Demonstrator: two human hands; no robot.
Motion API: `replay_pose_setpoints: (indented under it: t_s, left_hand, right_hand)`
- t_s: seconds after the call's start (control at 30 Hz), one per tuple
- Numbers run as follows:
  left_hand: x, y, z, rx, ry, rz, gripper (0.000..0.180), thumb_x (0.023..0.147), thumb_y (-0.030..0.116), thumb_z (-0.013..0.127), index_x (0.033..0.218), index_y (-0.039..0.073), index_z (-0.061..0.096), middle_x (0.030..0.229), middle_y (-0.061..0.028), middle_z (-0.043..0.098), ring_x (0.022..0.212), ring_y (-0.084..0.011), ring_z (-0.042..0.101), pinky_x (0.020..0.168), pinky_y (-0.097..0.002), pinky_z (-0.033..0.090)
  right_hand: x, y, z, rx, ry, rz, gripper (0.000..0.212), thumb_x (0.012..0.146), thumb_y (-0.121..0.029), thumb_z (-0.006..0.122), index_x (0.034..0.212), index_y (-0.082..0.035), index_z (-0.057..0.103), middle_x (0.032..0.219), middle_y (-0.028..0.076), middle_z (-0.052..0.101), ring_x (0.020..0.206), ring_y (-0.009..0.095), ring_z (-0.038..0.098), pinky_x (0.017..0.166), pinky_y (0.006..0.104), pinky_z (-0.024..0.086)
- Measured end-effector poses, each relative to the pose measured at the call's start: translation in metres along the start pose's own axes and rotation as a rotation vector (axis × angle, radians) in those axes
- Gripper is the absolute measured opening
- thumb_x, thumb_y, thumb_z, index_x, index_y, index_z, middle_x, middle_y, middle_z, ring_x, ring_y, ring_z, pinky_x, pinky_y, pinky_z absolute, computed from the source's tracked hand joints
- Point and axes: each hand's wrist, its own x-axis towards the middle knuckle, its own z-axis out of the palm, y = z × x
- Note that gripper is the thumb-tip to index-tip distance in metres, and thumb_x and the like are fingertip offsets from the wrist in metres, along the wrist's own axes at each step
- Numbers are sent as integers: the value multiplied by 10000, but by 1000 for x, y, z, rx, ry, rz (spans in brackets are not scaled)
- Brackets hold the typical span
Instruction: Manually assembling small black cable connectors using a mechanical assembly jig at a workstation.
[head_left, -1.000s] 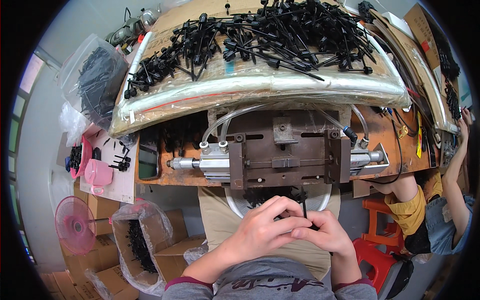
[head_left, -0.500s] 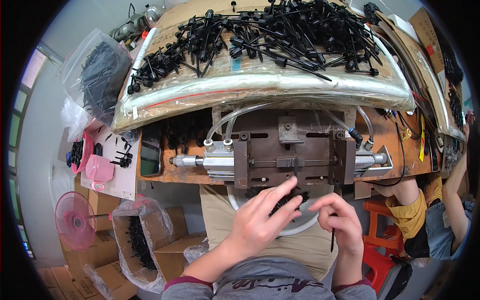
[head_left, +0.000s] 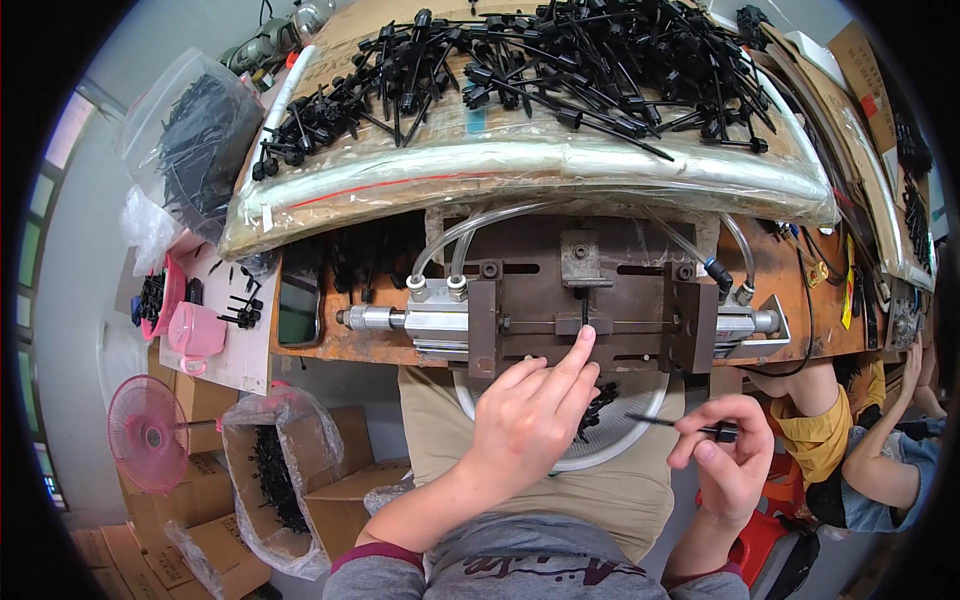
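My left hand (head_left: 530, 415) is open, its index finger stretched out to the small centre block (head_left: 568, 326) of a dark metal fixture. The fingertip touches the near end of a slim black piece (head_left: 586, 304) lying across that block, its far end under a metal bracket (head_left: 579, 258). My right hand (head_left: 735, 465), off to the right, pinches a black thin-stemmed plastic part (head_left: 725, 432). Its thicker head sits among the fingers and its stem points left. Below the fixture, a white mesh basket (head_left: 655, 400) on my lap holds more black parts, partly hidden by my left hand.
A large heap of black stemmed parts (head_left: 600, 70) covers the wrapped cardboard tray (head_left: 400, 180) beyond the fixture. Air cylinders (head_left: 438, 328) with clear hoses flank it. Left are a phone (head_left: 301, 312), a pink cup (head_left: 198, 330) and a fan (head_left: 149, 432). A person (head_left: 880, 465) sits at right.
My left index finger has moved forward to the block, and the slim black piece lies farther in. My right hand has moved right, and its part has swung from hanging down to nearly level.
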Motion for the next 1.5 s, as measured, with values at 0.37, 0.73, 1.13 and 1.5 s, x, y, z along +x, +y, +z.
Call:
replay_pose_setpoints:
  t_s: [0.37,0.73,1.13,1.5]
  left_hand:
    - [0,1,-1,-18,-16,-26,234,711,123,790,907,29,706,1216,-106,662,620,-161,633,588,-257,499]
    - [-18,0,-30,-283,-219,12,257,715,140,770,946,53,697,1185,-98,673,667,-178,652,592,-282,514]
    - [-85,1,19,-548,-669,-59,263,757,199,734,968,57,668,982,-44,671,806,-251,675,679,-374,548]
    - [-98,-3,43,-547,-719,-180,384,780,217,719,1134,92,642,1277,-68,612,963,-277,667,753,-369,563]
  right_hand:
    - [-8,8,11,-324,81,-496,385,882,-162,680,1171,45,533,1290,310,480,891,315,704,601,296,615]
    - [34,23,31,-1037,-194,-551,275,702,26,776,960,25,681,1173,187,636,993,311,658,811,363,555]
    - [51,48,50,-1484,-287,-650,243,706,-62,754,930,-29,664,1217,130,656,558,156,573,540,259,463]
    - [52,38,56,-1548,-312,-634,252,696,-95,761,921,-47,660,1203,102,662,530,162,550,537,269,459]
